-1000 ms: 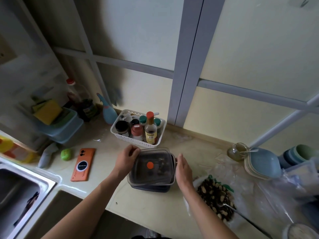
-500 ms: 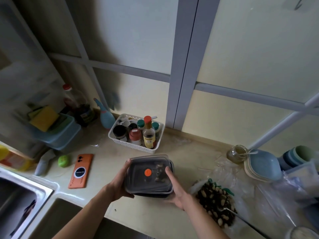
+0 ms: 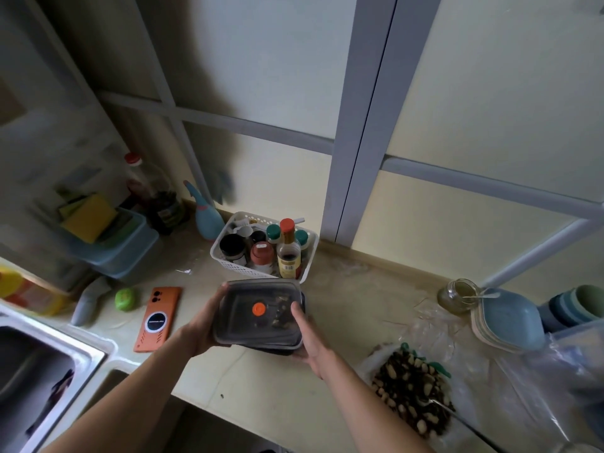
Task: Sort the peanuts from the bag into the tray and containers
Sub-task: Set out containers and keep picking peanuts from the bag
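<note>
Two hands (image 3: 199,328) (image 3: 312,341) around container (image 3: 248,328), probably lidded

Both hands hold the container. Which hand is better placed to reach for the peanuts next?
Probably the right hand: the peanuts lie on its side of the container. The left hand is on the far side.

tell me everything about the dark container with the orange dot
The container is a dark, rectangular plastic box with rounded corners and a smoky see-through lid bearing a round orange dot. Brownish bits show through the lid. The left hand grips its left side, the right hand its right, thumb on the lid. It is held slightly tilted over the counter.
</note>
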Demonstrator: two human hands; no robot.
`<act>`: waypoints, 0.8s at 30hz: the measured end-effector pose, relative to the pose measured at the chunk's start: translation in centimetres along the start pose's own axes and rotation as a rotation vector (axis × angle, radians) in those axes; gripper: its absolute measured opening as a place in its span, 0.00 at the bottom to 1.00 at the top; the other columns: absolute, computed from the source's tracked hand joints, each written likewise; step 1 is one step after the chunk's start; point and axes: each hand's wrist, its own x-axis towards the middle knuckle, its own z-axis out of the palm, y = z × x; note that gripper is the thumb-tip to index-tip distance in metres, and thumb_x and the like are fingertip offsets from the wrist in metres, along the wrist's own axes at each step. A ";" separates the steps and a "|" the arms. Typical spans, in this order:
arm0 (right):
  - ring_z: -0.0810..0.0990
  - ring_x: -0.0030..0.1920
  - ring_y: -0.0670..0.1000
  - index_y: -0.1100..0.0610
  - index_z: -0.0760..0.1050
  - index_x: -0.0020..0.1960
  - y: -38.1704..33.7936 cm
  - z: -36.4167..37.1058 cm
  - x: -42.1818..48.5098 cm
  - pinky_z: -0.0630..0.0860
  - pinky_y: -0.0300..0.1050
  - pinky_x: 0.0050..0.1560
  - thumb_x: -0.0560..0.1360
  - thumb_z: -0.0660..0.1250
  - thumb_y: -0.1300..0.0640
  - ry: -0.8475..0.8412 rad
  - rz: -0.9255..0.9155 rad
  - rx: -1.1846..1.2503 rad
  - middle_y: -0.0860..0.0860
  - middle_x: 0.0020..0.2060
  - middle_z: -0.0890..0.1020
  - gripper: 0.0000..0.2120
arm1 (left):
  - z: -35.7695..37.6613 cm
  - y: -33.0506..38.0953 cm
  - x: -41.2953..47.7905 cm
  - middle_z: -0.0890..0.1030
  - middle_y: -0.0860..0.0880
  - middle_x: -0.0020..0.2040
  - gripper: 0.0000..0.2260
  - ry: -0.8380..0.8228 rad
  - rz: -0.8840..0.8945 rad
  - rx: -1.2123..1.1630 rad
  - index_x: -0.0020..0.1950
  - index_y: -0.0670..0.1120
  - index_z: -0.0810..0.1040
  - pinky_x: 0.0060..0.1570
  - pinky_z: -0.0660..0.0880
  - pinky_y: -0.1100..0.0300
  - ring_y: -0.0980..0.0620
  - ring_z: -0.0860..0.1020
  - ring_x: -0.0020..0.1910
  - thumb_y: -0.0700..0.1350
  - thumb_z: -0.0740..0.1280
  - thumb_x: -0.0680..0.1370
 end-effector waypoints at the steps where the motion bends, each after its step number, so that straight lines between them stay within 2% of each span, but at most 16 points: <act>1: 0.80 0.61 0.48 0.40 0.72 0.69 0.1 0.4 0.3 0.80 0.49 0.52 0.68 0.65 0.22 0.003 -0.022 -0.003 0.43 0.63 0.81 0.36 | -0.4 -0.4 0.0 0.84 0.39 0.58 0.35 -0.019 0.006 -0.056 0.65 0.50 0.80 0.62 0.73 0.31 0.33 0.81 0.58 0.75 0.56 0.76; 4: 0.76 0.68 0.50 0.41 0.69 0.73 -0.2 1.2 1.1 0.75 0.58 0.69 0.64 0.67 0.19 0.020 -0.090 -0.015 0.44 0.69 0.77 0.45 | -0.3 -0.8 -0.1 0.84 0.39 0.59 0.30 -0.035 0.059 -0.147 0.66 0.50 0.79 0.59 0.76 0.39 0.37 0.83 0.55 0.69 0.54 0.80; 6: 0.74 0.71 0.52 0.42 0.67 0.75 -0.5 1.1 1.7 0.71 0.61 0.73 0.60 0.66 0.16 0.037 -0.107 -0.041 0.46 0.72 0.75 0.51 | 0.1 -0.8 -0.2 0.84 0.40 0.59 0.29 -0.027 0.072 -0.167 0.65 0.50 0.80 0.58 0.78 0.41 0.39 0.84 0.54 0.69 0.54 0.80; 8: 0.73 0.71 0.53 0.42 0.66 0.76 -0.7 0.8 1.7 0.71 0.61 0.73 0.60 0.64 0.15 0.047 -0.099 -0.057 0.47 0.73 0.74 0.52 | 0.5 -0.6 -0.4 0.84 0.40 0.60 0.30 -0.019 0.075 -0.163 0.65 0.50 0.80 0.60 0.76 0.38 0.38 0.83 0.57 0.70 0.56 0.79; 11: 0.75 0.68 0.53 0.42 0.66 0.75 -0.5 -0.2 1.0 0.74 0.57 0.68 0.63 0.64 0.17 0.064 -0.093 -0.050 0.47 0.71 0.75 0.48 | 1.1 -0.5 -0.4 0.84 0.40 0.59 0.32 -0.015 0.038 -0.117 0.66 0.51 0.79 0.62 0.74 0.36 0.34 0.80 0.61 0.73 0.55 0.77; 15: 0.79 0.63 0.50 0.42 0.72 0.68 0.5 -2.5 0.5 0.77 0.50 0.58 0.62 0.65 0.18 0.119 -0.125 -0.020 0.46 0.64 0.80 0.42 | 3.1 -1.2 -0.5 0.84 0.44 0.60 0.32 -0.100 0.005 -0.055 0.68 0.54 0.78 0.56 0.78 0.43 0.39 0.82 0.60 0.73 0.52 0.78; 18: 0.79 0.63 0.50 0.42 0.74 0.67 0.4 -3.8 0.1 0.77 0.52 0.62 0.62 0.66 0.20 0.163 -0.146 -0.006 0.46 0.63 0.81 0.40 | 4.9 -1.2 -0.7 0.84 0.45 0.60 0.32 -0.146 0.008 -0.023 0.68 0.54 0.78 0.49 0.80 0.50 0.42 0.83 0.58 0.73 0.49 0.79; 19: 0.79 0.62 0.50 0.42 0.74 0.67 0.3 -4.1 -0.1 0.78 0.51 0.61 0.63 0.66 0.21 0.162 -0.139 0.000 0.46 0.62 0.81 0.39 | 5.4 -1.0 -0.7 0.85 0.45 0.60 0.33 -0.155 0.018 -0.007 0.68 0.54 0.78 0.49 0.80 0.50 0.42 0.83 0.58 0.73 0.49 0.78; 22: 0.82 0.59 0.49 0.42 0.74 0.66 -0.2 -4.8 -0.8 0.77 0.43 0.47 0.74 0.65 0.27 0.130 -0.105 0.004 0.46 0.60 0.83 0.28 | 5.7 -0.3 -0.5 0.86 0.44 0.57 0.32 -0.148 0.057 0.045 0.64 0.54 0.80 0.53 0.80 0.44 0.40 0.83 0.57 0.73 0.50 0.78; 24: 0.82 0.59 0.47 0.41 0.74 0.67 -0.4 -4.7 -0.9 0.76 0.42 0.45 0.77 0.63 0.30 0.099 -0.099 0.005 0.44 0.60 0.84 0.24 | 5.1 0.2 -0.3 0.86 0.44 0.57 0.31 -0.125 0.079 0.058 0.63 0.53 0.80 0.58 0.79 0.41 0.40 0.83 0.57 0.72 0.51 0.78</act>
